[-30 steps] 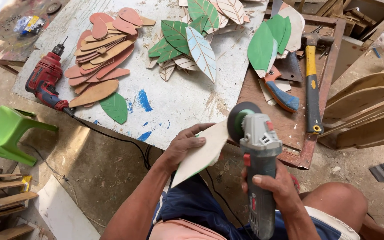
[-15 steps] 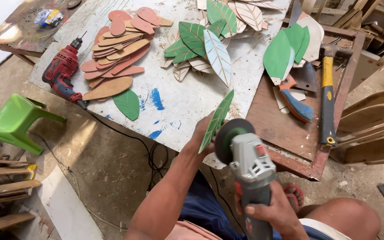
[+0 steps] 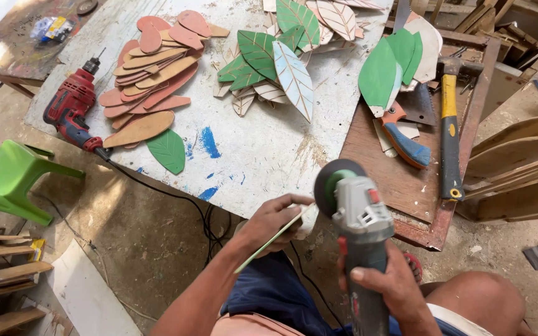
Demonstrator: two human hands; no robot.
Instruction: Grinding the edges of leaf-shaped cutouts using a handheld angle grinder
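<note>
Head cam: my left hand (image 3: 275, 221) pinched a thin green leaf cutout (image 3: 273, 239) edge-on, fingers closed round it. My right hand (image 3: 386, 283) was wrapped tight on the grey angle grinder (image 3: 359, 218), its disc just at the leaf's 2 o'clock. Crowding the table (image 3: 263, 149): red drill (image 3: 70, 109) at 10 o'clock, hammer (image 3: 448, 134) at 2, painted leaves (image 3: 281, 62) at 12.

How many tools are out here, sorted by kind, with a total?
Angle grinder: 1, in the right hand
Drill: 1, red, on the white board
Hammer: 1, yellow handle
Hand saw: 1, blue and orange handle
Total: 4
The left hand holds a thin leaf cutout, not a tool.
</note>
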